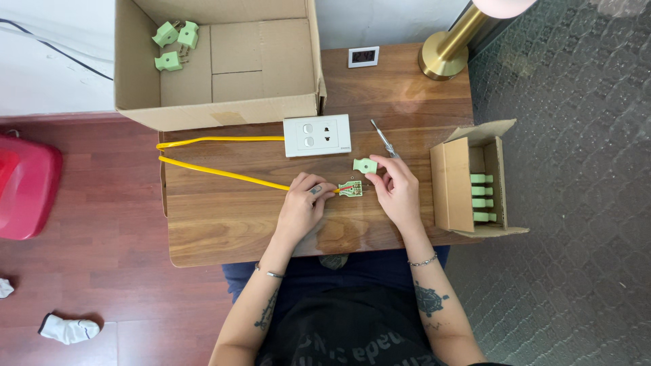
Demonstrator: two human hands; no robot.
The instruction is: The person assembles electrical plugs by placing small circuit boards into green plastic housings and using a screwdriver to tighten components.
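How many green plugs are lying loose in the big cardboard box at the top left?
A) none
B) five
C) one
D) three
D: three green plugs lie together in the far left corner of the big cardboard box, and the rest of its floor shows no others.

Counted on and around the wooden table: two cardboard boxes, one large, one small. Three green plugs in the large box. Four green plugs in the small. One screwdriver. One white socket plate. One yellow cable.
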